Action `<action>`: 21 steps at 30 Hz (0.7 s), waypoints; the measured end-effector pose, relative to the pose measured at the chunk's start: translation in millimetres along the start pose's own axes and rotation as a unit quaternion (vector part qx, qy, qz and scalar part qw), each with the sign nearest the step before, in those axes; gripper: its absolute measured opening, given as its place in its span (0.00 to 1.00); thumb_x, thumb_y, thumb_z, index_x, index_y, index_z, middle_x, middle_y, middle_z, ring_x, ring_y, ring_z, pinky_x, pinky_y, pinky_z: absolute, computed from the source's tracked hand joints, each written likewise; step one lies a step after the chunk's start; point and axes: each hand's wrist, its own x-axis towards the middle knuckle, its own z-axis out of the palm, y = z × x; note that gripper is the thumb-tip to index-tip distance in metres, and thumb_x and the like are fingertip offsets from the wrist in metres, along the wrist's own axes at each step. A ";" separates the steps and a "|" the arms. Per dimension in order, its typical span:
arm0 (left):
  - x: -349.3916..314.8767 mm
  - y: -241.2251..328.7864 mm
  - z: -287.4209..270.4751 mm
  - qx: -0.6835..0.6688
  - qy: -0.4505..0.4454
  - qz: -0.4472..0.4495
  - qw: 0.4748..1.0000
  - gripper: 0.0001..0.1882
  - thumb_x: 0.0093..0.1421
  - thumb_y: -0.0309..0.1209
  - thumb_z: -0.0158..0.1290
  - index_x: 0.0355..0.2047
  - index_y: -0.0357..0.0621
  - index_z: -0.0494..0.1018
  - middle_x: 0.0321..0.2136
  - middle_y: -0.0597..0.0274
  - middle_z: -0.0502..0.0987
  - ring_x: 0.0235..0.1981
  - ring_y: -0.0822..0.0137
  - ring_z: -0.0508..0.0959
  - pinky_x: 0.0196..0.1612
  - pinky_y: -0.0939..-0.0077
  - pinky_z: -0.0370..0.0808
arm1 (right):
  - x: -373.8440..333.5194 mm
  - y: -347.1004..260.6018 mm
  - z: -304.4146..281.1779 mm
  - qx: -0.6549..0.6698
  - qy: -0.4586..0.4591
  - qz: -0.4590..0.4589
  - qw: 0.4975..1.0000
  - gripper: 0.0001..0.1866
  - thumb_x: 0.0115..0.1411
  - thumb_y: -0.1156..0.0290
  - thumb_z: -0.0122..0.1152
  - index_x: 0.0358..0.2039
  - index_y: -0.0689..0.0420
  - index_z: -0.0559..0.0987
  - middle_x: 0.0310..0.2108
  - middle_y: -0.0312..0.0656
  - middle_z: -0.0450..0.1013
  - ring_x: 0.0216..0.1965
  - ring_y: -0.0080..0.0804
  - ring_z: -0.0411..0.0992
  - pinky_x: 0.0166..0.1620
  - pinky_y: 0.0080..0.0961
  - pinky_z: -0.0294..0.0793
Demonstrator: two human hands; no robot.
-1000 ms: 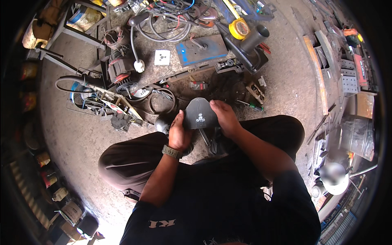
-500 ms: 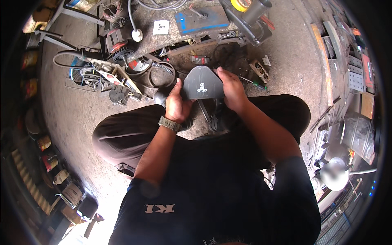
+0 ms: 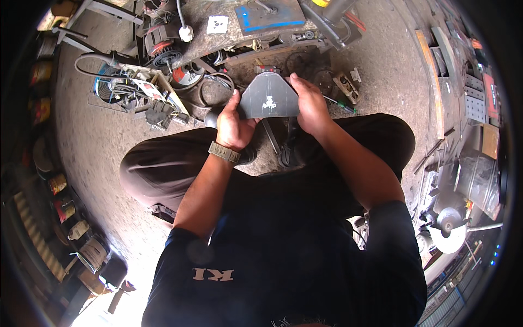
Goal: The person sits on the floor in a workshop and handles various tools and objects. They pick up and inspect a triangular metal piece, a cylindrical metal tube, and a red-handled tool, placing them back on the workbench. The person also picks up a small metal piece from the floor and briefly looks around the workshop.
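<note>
A dark grey metal plate with a narrowed, rounded far end and white chalk-like marks is held level between my two hands, above my lap. My left hand grips its left edge, thumb on top and the other fingers partly hidden beneath. My right hand clasps the right edge, with its thumb along the upper slope. Past the plate's near edge, a metal bar stands near my shoes. A rounded grey object shows just left of my left hand; its kind is unclear.
Ahead stands a bench bearing a blue-marked steel plate and a white card. Under it lie a cutting disc, cables and a green-handled screwdriver. Cans line the left; metal offcuts and perforated plates lie right.
Both hands and the plate appear a little higher in the picture, farther from my body. My grip on the plate stays the same. The whole view has shifted slightly.
</note>
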 end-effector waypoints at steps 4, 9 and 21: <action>-0.9 -1.0 2.2 0.008 0.007 -0.001 1.000 0.24 0.76 0.47 0.45 0.59 0.40 0.70 0.53 0.56 0.79 0.54 0.58 0.79 0.58 0.54 0.75 | -3.2 -1.8 -1.0 -0.002 0.004 -0.015 1.000 0.18 0.74 0.59 0.55 0.47 0.62 0.82 0.41 0.41 0.81 0.42 0.27 0.78 0.49 0.28 0.75; -1.5 -2.6 1.7 0.018 0.007 -0.010 1.000 0.23 0.76 0.47 0.44 0.58 0.41 0.70 0.53 0.56 0.79 0.54 0.59 0.79 0.57 0.55 0.76 | -1.6 2.2 -3.4 0.000 0.018 -0.013 1.000 0.18 0.75 0.59 0.55 0.46 0.62 0.82 0.40 0.40 0.81 0.42 0.26 0.77 0.49 0.28 0.75; 3.0 -3.5 -0.1 0.051 -0.007 0.006 0.999 0.37 0.74 0.61 0.38 0.62 0.38 0.67 0.56 0.53 0.76 0.56 0.56 0.77 0.58 0.53 0.74 | -5.4 -5.6 0.4 -0.018 0.018 -0.001 1.000 0.18 0.73 0.58 0.58 0.46 0.61 0.82 0.42 0.39 0.81 0.43 0.27 0.77 0.51 0.29 0.75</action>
